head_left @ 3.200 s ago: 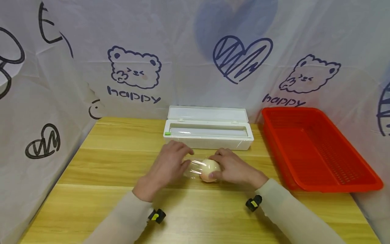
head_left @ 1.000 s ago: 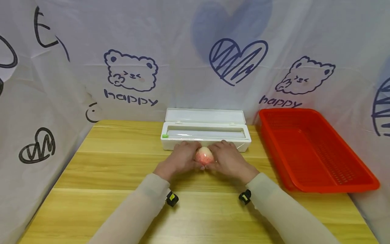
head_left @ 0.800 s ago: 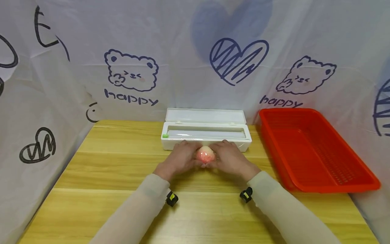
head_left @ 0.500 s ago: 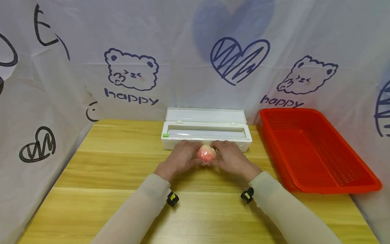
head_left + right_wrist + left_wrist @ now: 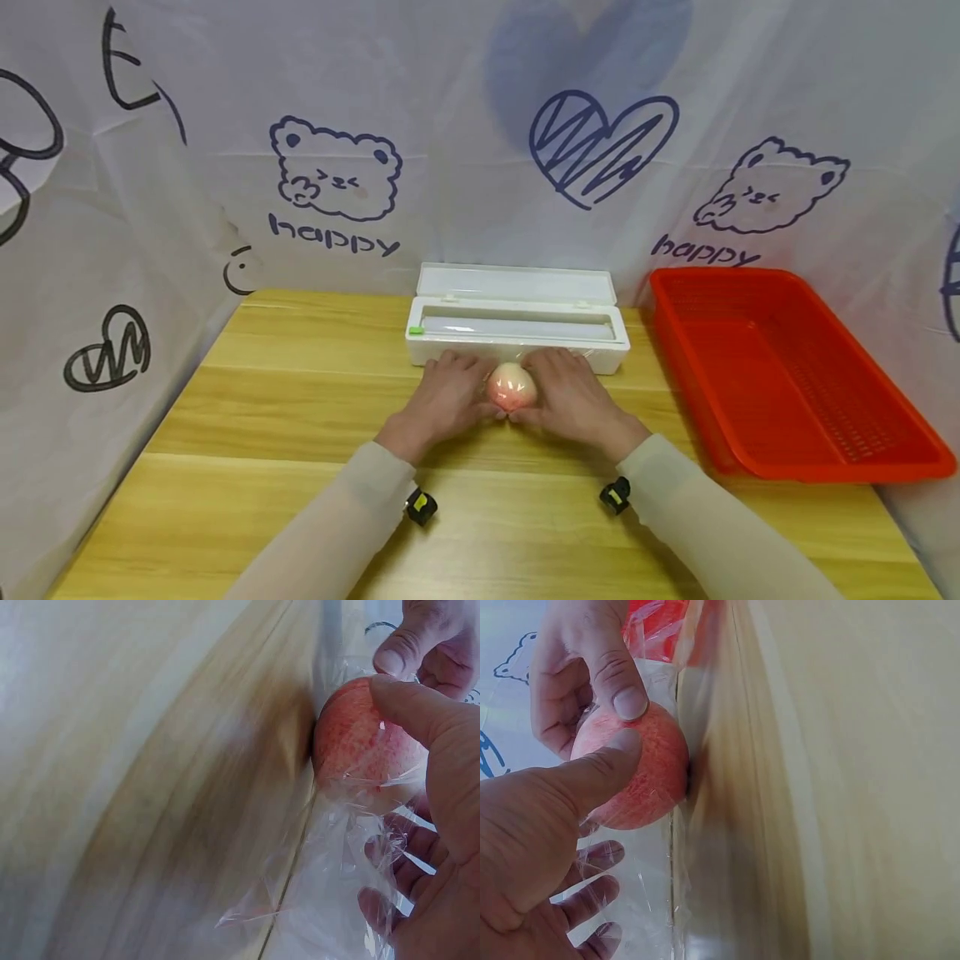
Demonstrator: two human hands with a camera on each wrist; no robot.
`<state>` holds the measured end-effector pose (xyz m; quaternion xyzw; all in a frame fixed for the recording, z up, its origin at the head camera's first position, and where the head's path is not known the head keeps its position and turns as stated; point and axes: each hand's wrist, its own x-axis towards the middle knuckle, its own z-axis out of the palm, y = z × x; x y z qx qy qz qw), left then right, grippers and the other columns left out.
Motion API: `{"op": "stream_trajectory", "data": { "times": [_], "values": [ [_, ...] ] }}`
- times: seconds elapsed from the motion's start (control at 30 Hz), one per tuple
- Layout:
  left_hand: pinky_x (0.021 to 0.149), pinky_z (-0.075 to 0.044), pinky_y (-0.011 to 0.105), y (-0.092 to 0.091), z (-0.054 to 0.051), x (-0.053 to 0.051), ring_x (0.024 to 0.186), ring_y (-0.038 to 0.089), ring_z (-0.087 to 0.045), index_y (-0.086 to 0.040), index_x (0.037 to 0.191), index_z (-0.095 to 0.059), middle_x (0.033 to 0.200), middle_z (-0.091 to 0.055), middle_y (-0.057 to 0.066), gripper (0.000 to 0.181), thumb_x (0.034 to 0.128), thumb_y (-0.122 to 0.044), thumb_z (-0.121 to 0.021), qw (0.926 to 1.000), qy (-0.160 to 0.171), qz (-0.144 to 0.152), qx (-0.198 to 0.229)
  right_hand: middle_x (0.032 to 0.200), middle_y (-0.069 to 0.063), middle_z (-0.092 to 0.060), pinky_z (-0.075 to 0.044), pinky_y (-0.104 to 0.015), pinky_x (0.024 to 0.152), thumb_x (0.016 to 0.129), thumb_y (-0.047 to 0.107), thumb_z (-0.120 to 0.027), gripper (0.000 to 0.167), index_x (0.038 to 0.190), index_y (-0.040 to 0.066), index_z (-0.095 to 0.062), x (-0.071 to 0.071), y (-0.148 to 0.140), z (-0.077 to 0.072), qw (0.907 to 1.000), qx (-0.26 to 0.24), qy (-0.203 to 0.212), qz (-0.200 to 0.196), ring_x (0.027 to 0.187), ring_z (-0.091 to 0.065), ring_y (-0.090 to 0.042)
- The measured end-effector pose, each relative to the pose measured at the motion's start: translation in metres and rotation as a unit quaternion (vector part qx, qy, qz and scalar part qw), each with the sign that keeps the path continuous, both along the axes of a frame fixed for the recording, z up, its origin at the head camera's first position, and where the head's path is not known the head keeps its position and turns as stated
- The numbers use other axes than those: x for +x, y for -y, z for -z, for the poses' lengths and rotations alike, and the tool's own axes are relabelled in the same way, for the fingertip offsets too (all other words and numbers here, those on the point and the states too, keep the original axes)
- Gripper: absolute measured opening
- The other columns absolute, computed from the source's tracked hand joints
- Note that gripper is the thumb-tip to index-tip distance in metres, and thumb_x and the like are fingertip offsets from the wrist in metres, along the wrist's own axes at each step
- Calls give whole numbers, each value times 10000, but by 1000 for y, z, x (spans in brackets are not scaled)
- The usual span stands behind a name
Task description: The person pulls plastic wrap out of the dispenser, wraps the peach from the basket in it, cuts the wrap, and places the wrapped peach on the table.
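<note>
A pink and cream peach (image 5: 512, 387), wrapped in clear cling film, stands between both hands near the middle of the table. My left hand (image 5: 450, 396) holds it from the left, its thumb on the pink side in the left wrist view. From the right, my right hand (image 5: 573, 396) grips it with the thumb pressed near the other thumb. Loose cling film (image 5: 330, 862) trails beside the peach under the right fingers. Just behind the hands lies a white cling film dispenser (image 5: 517, 346), its lid raised and a roll inside.
A red plastic basket (image 5: 697, 392) stands on the right of the wooden table (image 5: 300, 400), right of the dispenser. A white cloth (image 5: 465, 167) with drawn bears and hearts hangs behind and at the left.
Earlier the left hand was apart from the peach, with film stretched between. Now both hands hold it, closer to the dispenser. Over the last half second, its pale part has turned more into view.
</note>
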<state>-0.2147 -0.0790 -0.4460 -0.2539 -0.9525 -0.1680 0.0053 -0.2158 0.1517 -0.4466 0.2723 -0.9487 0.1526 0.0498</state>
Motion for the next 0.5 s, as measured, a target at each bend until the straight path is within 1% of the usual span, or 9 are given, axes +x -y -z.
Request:
{"op": "stream_trajectory", "data": {
  "times": [0.1,0.2,0.3,0.5],
  "values": [
    [1034,-450,551,0,0,2,1318,346,-514,-134,1490,-579,1448,-628,96,744,890,-498,-825,10000,53,48,43,1279,-73,-628,-458,-510,1041,818,535,-874,645,1232,116,-611,2,0,0,10000,-17,-24,-31,1213,-565,-309],
    [1015,-452,531,1,1,3,1302,341,-523,-139,1493,-574,1445,-629,98,765,874,-501,-839,10000,15,58,71,1274,-74,-631,-459,-504,1039,821,547,-869,650,1235,116,-614,4,0,0,10000,34,-61,-44,1197,-566,-310],
    [1011,-453,522,3,1,4,1299,339,-524,-150,1501,-567,1444,-628,100,781,867,-512,-843,10000,-31,52,50,1287,-94,-633,-469,-499,999,816,548,-873,680,1260,102,-615,5,-1,-1,9998,111,-135,-38,1178,-572,-320],
    [1028,-454,538,7,-2,5,1317,341,-517,-181,1489,-581,1444,-627,87,786,848,-550,-848,9999,-22,-37,122,1241,-49,-624,-465,-476,959,808,588,-865,688,1243,119,-613,6,-1,-1,9998,31,-171,-89,1143,-572,-282]
  ]
}}
